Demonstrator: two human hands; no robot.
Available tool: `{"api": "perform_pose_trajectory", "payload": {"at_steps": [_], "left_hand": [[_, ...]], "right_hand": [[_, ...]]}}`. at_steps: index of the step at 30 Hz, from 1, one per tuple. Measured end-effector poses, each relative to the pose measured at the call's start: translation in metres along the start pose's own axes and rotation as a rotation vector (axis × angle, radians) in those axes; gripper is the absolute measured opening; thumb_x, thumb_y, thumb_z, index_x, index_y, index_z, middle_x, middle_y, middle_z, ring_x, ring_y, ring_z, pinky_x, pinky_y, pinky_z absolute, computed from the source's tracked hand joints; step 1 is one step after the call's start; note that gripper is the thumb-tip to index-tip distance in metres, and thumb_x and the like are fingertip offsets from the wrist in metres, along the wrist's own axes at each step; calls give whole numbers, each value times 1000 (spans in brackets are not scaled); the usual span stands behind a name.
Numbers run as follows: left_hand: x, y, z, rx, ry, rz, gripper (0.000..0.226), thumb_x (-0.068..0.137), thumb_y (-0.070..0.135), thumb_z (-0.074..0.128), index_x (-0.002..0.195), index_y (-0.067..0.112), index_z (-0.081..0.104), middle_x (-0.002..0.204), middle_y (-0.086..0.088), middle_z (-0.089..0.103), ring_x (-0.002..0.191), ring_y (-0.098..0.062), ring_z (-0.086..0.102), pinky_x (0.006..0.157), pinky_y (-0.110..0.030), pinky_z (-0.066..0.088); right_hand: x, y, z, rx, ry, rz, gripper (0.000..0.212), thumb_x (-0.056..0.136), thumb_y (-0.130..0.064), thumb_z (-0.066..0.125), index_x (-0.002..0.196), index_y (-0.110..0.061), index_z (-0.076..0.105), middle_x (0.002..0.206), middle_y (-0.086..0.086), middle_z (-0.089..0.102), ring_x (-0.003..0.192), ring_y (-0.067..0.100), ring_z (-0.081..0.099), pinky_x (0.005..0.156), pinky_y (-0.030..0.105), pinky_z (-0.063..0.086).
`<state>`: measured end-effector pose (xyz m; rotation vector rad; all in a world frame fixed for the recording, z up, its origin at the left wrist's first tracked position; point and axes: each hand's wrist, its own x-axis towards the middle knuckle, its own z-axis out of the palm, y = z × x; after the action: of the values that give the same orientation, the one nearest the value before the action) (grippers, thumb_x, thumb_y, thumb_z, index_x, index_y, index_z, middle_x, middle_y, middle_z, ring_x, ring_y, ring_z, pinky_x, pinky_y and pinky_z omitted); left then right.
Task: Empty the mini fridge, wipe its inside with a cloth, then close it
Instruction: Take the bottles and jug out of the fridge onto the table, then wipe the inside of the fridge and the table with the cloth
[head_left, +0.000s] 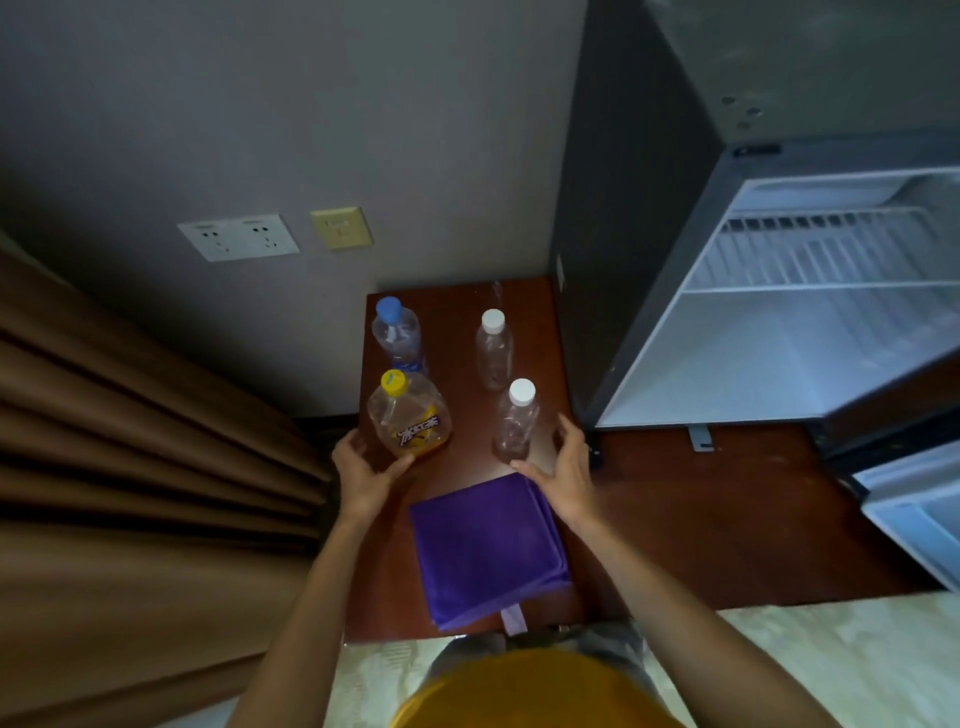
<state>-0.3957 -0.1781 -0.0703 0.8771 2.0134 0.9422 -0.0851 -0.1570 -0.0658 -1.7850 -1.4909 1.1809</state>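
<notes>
The mini fridge (769, 364) stands open at the right; its white inside and wire shelf (810, 260) hold nothing I can see. Its door (914, 519) hangs open at the lower right. Four bottles stand on the dark red wooden table (457, 322): a blue-capped one (397, 332), a yellow-capped tea bottle (408, 415), and two clear white-capped ones (493, 348) (517, 421). A folded purple cloth (488, 545) lies near the table's front edge. My left hand (363, 473) is spread beside the tea bottle's base, thumb touching it. My right hand (563, 467) is cupped loosely around the nearer clear bottle.
Brown curtains (145, 467) hang close on the left. Wall sockets (239, 236) and a yellow plate (341, 227) sit on the grey wall behind the table. Pale patterned floor (831, 654) lies below. The fridge's dark side wall (623, 234) borders the table's right edge.
</notes>
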Motion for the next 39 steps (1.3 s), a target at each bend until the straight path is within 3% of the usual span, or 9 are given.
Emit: {"api": "perform_pose_trajectory", "payload": {"at_steps": [3, 6, 11, 20, 23, 27, 31, 34, 39], "left_hand": [[-35, -31, 3, 52, 50, -2, 70, 91, 15, 88, 147, 5, 47, 147, -19, 47, 131, -36, 63, 107, -44, 55], [-71, -61, 22, 303, -29, 88, 52, 96, 34, 83, 137, 13, 59, 133, -13, 55, 120, -38, 65, 106, -53, 57], [-86, -47, 44, 546, -133, 154, 55, 91, 37, 87, 137, 13, 68, 131, -17, 56, 117, -42, 58, 107, -50, 51], [-109, -3, 54, 470, -312, 216, 29, 97, 29, 81, 104, 30, 52, 90, 10, 65, 96, -32, 72, 78, -34, 47], [-124, 32, 78, 469, -435, 312, 26, 100, 35, 76, 106, 32, 51, 93, 6, 72, 96, -30, 75, 82, -41, 57], [-135, 101, 129, 461, -625, 517, 20, 106, 38, 67, 118, 36, 51, 113, 4, 72, 109, -22, 72, 97, -44, 57], [-137, 159, 192, 421, -710, 779, 41, 109, 25, 64, 149, 33, 57, 140, 1, 67, 130, -12, 64, 117, -20, 45], [-133, 190, 247, 409, -680, 796, 43, 109, 11, 62, 150, 24, 65, 123, -14, 64, 115, -23, 67, 105, -3, 38], [-90, 214, 341, 534, -473, 736, 44, 103, 5, 58, 143, 22, 68, 120, -18, 54, 104, -39, 68, 105, -49, 57]], "right_hand": [[-40, 28, 11, -213, 112, -90, 91, 94, -58, 71, 160, -9, 33, 160, 13, 43, 146, 26, 45, 117, 29, 34], [-61, 49, 35, -474, 88, -185, 100, 95, -77, 49, 160, -3, 35, 164, 17, 44, 148, 31, 48, 120, 42, 44], [-38, 29, 54, -535, 80, -132, 105, 70, -64, 86, 151, -9, 49, 132, 10, 61, 120, 29, 59, 97, 42, 55], [-44, 52, 4, -245, -101, -65, 45, 85, -48, 83, 102, -12, 63, 104, 3, 60, 95, 22, 59, 78, 24, 42], [-63, 65, -43, -87, -61, 62, 35, 89, -37, 84, 100, -15, 59, 90, 6, 68, 83, 22, 65, 67, 15, 40], [-62, 75, -120, 14, 81, 68, 30, 92, -34, 82, 96, -37, 52, 85, -13, 67, 80, -7, 64, 75, 24, 47], [-33, 80, -197, 32, 229, 41, 31, 92, -33, 81, 108, -23, 58, 94, -2, 72, 88, 15, 69, 80, 30, 51], [7, 85, -244, 5, 290, 11, 38, 92, -35, 81, 117, -17, 59, 102, 5, 72, 95, 21, 67, 85, 34, 52], [105, 89, -277, -166, 349, -33, 31, 95, -32, 76, 114, -16, 58, 106, 10, 68, 100, 31, 64, 85, 43, 52]]}}
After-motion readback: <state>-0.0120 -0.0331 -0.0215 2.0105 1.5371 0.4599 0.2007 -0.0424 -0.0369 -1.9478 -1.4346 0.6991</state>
